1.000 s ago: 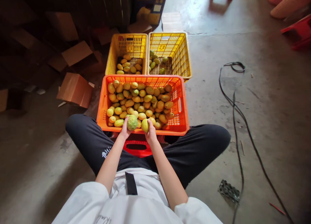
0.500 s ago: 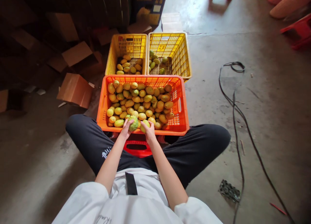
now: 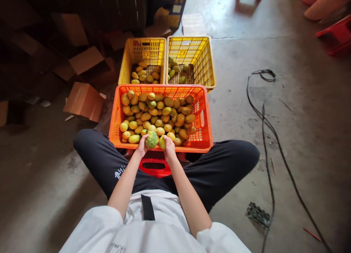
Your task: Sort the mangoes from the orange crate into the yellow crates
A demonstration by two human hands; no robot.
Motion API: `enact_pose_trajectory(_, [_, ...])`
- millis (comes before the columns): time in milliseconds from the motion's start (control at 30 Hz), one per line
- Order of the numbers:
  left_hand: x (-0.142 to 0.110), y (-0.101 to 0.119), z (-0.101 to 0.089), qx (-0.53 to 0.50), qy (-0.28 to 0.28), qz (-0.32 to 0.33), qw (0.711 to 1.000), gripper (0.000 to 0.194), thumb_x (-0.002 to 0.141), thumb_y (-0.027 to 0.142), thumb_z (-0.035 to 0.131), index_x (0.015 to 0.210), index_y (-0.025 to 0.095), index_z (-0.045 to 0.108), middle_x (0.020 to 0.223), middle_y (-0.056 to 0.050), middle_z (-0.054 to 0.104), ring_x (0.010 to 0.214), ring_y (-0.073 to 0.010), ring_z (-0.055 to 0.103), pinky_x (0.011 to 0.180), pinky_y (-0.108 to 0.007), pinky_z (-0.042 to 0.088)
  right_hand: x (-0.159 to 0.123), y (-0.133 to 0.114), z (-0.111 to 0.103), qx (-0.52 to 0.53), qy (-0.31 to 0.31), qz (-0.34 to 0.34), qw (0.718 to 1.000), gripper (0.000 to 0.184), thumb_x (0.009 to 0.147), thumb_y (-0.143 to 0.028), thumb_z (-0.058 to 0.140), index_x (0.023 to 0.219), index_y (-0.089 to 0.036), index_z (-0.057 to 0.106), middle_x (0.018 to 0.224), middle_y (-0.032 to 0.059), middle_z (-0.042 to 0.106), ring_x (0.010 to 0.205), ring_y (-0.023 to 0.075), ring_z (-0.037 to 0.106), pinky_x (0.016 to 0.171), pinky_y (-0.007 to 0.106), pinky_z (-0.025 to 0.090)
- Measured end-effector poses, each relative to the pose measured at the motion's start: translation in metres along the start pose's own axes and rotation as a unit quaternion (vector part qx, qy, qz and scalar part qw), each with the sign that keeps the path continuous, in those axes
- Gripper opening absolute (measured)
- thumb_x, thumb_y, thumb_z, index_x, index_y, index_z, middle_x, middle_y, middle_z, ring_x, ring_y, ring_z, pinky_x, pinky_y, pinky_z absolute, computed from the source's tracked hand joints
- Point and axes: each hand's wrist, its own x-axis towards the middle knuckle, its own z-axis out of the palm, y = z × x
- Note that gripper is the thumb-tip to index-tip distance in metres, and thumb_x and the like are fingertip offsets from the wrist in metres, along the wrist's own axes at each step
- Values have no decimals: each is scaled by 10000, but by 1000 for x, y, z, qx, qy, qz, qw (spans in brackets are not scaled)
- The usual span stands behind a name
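My left hand (image 3: 142, 146) is closed around a bumpy, round green fruit (image 3: 151, 140), its thumb along the upper side. Close beside it, my right hand (image 3: 169, 149) grips a smoother yellow-green fruit (image 3: 161, 143), which the fingers partly cover. Both hands are over the near edge of an orange crate (image 3: 207, 117). Inside that crate lie many oval fruits (image 3: 146, 116), from green to yellow and orange-brown. The exact kind of fruit is not clear.
Two yellow crates, the left (image 3: 124, 59) and the right (image 3: 212, 63), stand behind the orange one with several fruits in each. Cardboard boxes (image 3: 82, 101) lie at left. A black cable (image 3: 279, 143) runs over the floor at right. Red stools (image 3: 336, 37) stand far right.
The green fruit in my left hand has turned and shows more of its bumpy side. My right hand has tilted its fruit, now seen narrower. The crates have stayed put.
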Motion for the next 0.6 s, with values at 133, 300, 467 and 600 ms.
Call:
enact_pose_trajectory(133, [1, 1, -1, 1, -11, -11, 1000, 342, 914, 398, 676, 1108, 134, 774, 981, -134, 841, 994, -327, 818, 856, -407, 666, -2, -2, 4, 6, 11, -3, 1000, 359, 668, -511, 805, 854, -236, 666, 724, -11, 721, 789, 255, 763, 707, 376, 665])
enact_pose_trajectory(300, [4, 2, -2, -4, -8, -13, 1000, 376, 968, 408, 584, 1118, 120, 774, 966, -151, 834, 985, -336, 815, 825, -410, 667, -1, -3, 7, 21, 28, 11, 999, 306, 735, -488, 787, 850, -236, 655, 708, -1, 738, 762, 266, 793, 686, 371, 672])
enact_pose_trajectory(467, [8, 1, -7, -19, -16, -5, 1000, 350, 985, 442, 647, 1125, 141, 758, 963, -128, 819, 917, -300, 808, 817, -410, 680, 1, -3, 5, 27, 19, 32, 999, 322, 835, -539, 733, 941, -240, 677, 742, 3, 757, 742, 258, 802, 634, 358, 671])
enact_pose_trajectory(600, [10, -1, -9, -8, -19, 10, 1000, 261, 941, 372, 782, 1096, 166, 743, 921, -92, 810, 814, -238, 802, 813, -362, 690, 2, -4, 2, 40, 12, 52, 998, 366, 832, -545, 749, 1002, -240, 640, 761, -7, 737, 677, 217, 771, 608, 326, 657])
